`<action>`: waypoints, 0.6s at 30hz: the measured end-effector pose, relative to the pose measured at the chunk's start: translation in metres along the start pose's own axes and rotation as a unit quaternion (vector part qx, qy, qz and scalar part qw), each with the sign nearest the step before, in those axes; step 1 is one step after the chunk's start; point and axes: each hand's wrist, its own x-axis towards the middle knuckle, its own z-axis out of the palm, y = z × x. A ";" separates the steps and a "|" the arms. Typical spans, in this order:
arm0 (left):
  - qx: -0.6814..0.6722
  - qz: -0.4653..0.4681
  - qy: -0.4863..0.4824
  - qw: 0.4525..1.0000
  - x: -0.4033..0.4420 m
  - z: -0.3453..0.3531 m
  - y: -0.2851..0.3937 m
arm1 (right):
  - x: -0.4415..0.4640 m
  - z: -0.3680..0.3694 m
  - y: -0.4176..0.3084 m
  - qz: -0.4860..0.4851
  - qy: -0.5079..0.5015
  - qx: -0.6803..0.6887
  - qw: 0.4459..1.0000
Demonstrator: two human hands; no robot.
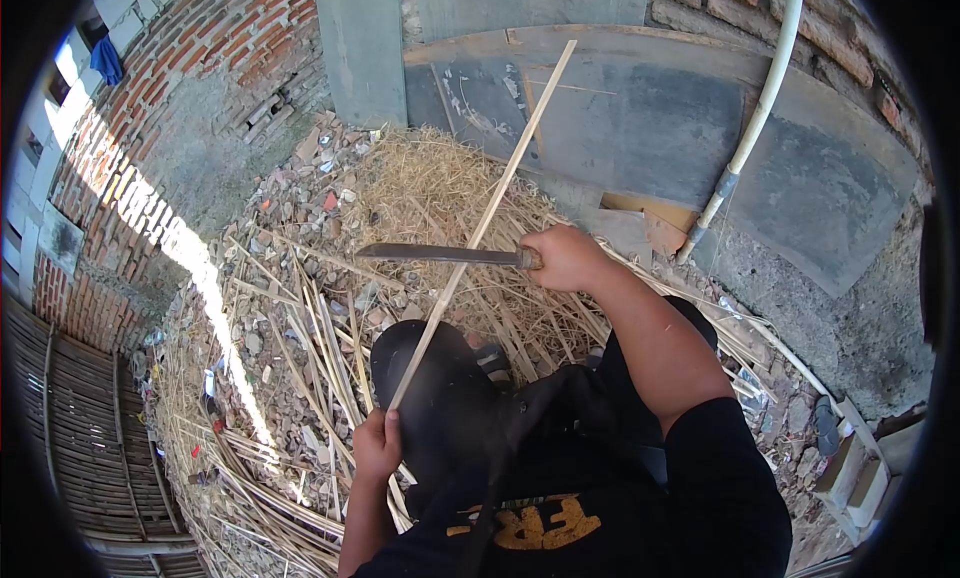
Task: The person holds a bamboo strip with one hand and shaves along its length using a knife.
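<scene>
My left hand (376, 444) is closed around the lower end of a long pale bamboo strip (508, 168), by my left knee. From there the strip slants up and away to the right. My right hand (563, 259) grips the handle of a machete (435, 253), whose dark blade points left. Blade and strip cross near the blade's middle; whether they touch, I cannot tell. Below them, on the ground, lies a heap of thin bamboo shavings (420, 173).
Split bamboo strips (322, 328) lie on the rubble to my left. A brick wall (215, 58) and grey panels (640, 128) stand ahead, with a white pipe (765, 108) leaning at the right. A slatted bamboo panel (90, 428) is at far left, a wooden frame (858, 478) at lower right.
</scene>
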 end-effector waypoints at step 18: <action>0.026 -0.006 0.004 1.000 -0.001 0.004 -0.005 | 0.009 -0.006 0.028 0.118 0.101 0.066 0.986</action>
